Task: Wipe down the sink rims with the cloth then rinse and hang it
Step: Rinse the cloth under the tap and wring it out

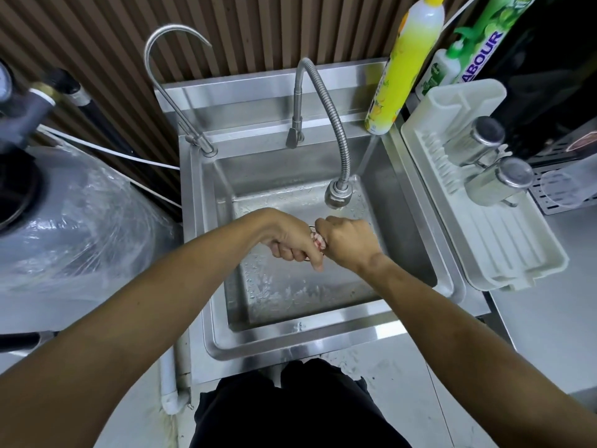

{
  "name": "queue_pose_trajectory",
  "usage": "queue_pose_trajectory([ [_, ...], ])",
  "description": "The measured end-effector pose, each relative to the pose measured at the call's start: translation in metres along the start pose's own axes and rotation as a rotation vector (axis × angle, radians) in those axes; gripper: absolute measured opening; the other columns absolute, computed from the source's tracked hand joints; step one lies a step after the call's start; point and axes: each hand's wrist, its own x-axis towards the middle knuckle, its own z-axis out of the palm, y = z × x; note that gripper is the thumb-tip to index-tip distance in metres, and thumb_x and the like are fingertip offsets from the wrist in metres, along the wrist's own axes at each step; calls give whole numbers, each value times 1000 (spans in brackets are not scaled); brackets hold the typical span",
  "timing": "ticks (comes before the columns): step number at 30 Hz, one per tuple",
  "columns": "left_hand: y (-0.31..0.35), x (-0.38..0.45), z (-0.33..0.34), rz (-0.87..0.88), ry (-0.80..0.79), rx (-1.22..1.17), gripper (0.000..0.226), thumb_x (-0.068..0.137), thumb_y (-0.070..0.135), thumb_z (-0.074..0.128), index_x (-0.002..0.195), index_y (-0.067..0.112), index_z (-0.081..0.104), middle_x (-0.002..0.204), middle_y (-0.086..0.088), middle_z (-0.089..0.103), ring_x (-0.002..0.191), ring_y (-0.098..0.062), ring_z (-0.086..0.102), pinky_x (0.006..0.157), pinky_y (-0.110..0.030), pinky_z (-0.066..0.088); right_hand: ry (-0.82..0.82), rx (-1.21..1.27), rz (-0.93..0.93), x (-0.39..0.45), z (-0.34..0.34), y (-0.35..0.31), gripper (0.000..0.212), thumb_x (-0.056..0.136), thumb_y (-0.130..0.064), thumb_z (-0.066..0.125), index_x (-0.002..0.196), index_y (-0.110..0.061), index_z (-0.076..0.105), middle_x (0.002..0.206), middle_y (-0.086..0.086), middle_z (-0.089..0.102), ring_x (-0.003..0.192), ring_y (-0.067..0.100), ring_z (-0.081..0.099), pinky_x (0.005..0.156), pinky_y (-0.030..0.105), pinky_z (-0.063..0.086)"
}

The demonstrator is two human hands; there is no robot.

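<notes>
Both forearms reach out from the bottom of the view and meet over the middle of the sink point(290, 345), and that is where the action is. Left hand point(292, 242) and right hand point(347, 242) are each curled into a fist, knuckle to knuckle, clamped on the cloth point(318, 243), of which only a scrap of pink and white shows between them. That opposed grip looks like wringing to me: two fists twisting one bundle, held low inside the basin so any water falls where it belongs. Just behind the hands, toward the back wall of the sink, hangs the flexible tap point(336, 192), its spray head pointing down close to the right fist; whether water is running, I cannot tell, though the basin floor is beaded with drops. At the sink's back left corner stands a slim gooseneck tap point(176, 101). At the back right corner sits a yellow bottle point(403, 66). Off the sink's right rim lies a white drainer tray point(517, 266) with two steel cups point(499, 179) lying in it. Hanging is not yet done.
</notes>
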Motion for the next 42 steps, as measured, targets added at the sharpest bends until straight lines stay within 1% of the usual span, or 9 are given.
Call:
queue_pose_trajectory([
  [6,1,12,22,64,918,594,13,77,24,59,83,22,70,66,0,54,67,-30,56,56,-30,38,-286,136,364,13,-5,-9,24,78,-28,51,89,-19,70,85,7,70,75,34,65,66,32,41],
  [14,-24,3,13,401,1142,961,17,90,20,49,92,16,65,84,-7,71,72,-36,66,55,-34,33,-577,1214,753,13,-21,-26,30,61,-10,60,43,-22,39,43,-3,31,38,17,23,39,18,19],
  [20,-24,-4,7,713,1298,1057,13,80,14,59,71,16,68,59,-3,63,46,-28,61,39,-25,41,-871,2022,743,-5,-15,-35,32,63,-12,55,47,-25,31,41,-9,27,33,8,11,34,12,14],
  [24,-36,15,23,515,1015,1117,12,89,18,61,97,23,69,86,-1,71,69,-29,70,53,-31,41,-962,1753,815,-15,3,-34,46,87,-9,49,49,-27,34,43,-9,28,34,8,14,40,21,6],
  [28,-53,19,23,409,791,1057,27,90,32,55,116,30,59,104,-1,64,83,-29,68,63,-35,47,-811,1270,763,-14,6,-33,22,83,-15,74,75,-16,53,61,2,49,42,12,36,46,28,29],
  [31,-53,12,17,217,620,568,20,81,42,62,72,25,58,71,3,61,67,-24,61,58,-29,45,-458,938,614,-17,5,-36,62,80,-38,79,129,-18,47,116,5,61,84,16,63,76,37,55],
  [35,-46,-1,-1,-11,52,-150,41,86,40,68,55,25,45,54,4,42,39,-11,27,41,-21,21,206,199,10,-35,10,-31,80,78,-31,66,149,-13,35,153,17,40,137,34,44,113,49,38],
  [39,-33,-11,-7,17,-242,-219,46,94,30,61,54,25,40,48,8,37,32,-3,22,34,-15,16,286,10,-179,-39,12,-23,65,79,-9,62,143,-8,51,144,15,58,131,35,54,112,49,39],
  [42,-17,-8,0,45,-295,-87,45,91,27,66,52,26,43,47,8,39,33,-4,24,35,-15,17,388,20,-238,-22,0,-12,29,76,-2,73,105,-5,69,93,12,69,82,31,64,76,40,46],
])
